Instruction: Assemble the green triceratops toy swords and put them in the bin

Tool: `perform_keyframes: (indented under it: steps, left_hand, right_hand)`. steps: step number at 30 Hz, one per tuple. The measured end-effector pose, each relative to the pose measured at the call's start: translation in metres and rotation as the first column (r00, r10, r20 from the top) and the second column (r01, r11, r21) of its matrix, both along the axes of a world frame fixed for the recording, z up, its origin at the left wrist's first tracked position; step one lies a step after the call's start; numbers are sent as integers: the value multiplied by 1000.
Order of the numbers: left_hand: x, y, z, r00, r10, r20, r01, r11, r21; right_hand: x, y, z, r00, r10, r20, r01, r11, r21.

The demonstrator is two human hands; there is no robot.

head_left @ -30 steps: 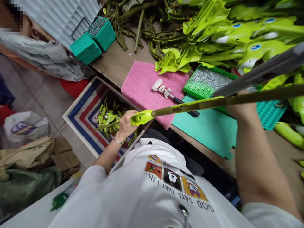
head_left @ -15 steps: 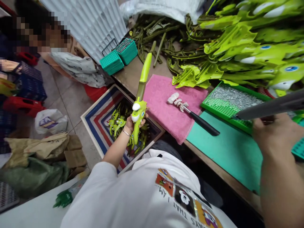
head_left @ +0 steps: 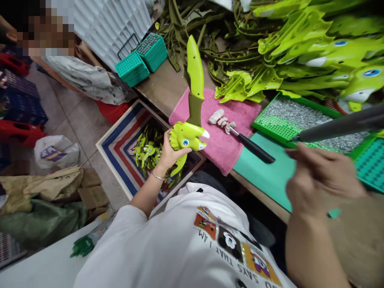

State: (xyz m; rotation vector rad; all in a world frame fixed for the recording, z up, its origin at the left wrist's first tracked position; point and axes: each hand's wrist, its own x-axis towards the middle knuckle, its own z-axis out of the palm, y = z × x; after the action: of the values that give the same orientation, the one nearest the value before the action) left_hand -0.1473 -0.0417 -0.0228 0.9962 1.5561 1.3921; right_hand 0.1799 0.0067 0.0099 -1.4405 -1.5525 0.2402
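Note:
My left hand (head_left: 171, 154) is closed around a lime-green toy knife (head_left: 187, 138) with a horned dinosaur head, blue eye and white horn tips. Its blade, olive at the base and lime at the end, points up over the table. My right hand (head_left: 322, 176), slightly blurred, has its fingers pinched together just below the tip of a dark, rod-like power screwdriver (head_left: 339, 125). Whatever sits between those fingertips is too small to make out. Beyond them lies a green tray (head_left: 270, 126) of small silvery screws.
A black-handled tool (head_left: 255, 148) with white wrapping on its shaft lies on a pink cloth (head_left: 195, 154). Lime shells (head_left: 318, 60) and olive parts (head_left: 177, 24) are heaped behind. Below my left hand stands a striped-lined box (head_left: 120, 148) of toys. Another person (head_left: 84, 76) sits at far left.
The toy has turned in my left hand, so the dinosaur head now faces right in profile. My right hand has come left, its fingers now near the screwdriver's tip.

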Motion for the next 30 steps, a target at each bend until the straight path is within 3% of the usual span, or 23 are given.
perform_keyframes:
  steps: [3, 6, 8, 12, 18, 20, 22, 24, 30]
  left_hand:
    - [21, -5, 9, 981, 75, -176, -71, 997, 30]
    - [36, -7, 11, 979, 99, -178, -92, 995, 51]
    - [40, -7, 9, 983, 92, -156, -84, 995, 57]
    - [40, -6, 2, 995, 77, -67, -72, 995, 75]
    - [38, -4, 3, 969, 62, 241, -90, 990, 106]
    - [31, -5, 6, 938, 11, 347, -36, 997, 64]
    - [20, -8, 6, 864, -96, 495, 101, 995, 17]
    - [9, -11, 3, 744, -182, 643, 233, 972, 5]
    - [5, -11, -16, 523, -179, 833, 368, 929, -31]
  right_hand:
    - [-60, -14, 23, 933, 352, -80, -349, 936, 48]
    - [-104, -16, 26, 831, 528, -174, -536, 845, 5]
    - [-122, -15, 22, 810, 536, -237, -558, 829, -36]
    - [-136, -15, 13, 816, 439, -376, -512, 851, -119]
    - [-125, -5, 9, 831, 330, -449, -415, 904, -103]
    - [-118, -2, 9, 818, 292, -495, -392, 914, -109]
    - [-115, 0, 11, 790, 282, -544, -407, 905, -121]
    - [-116, -3, 16, 747, 318, -583, -471, 873, -126]
    - [-146, -17, 36, 612, 433, -661, -653, 749, -113]
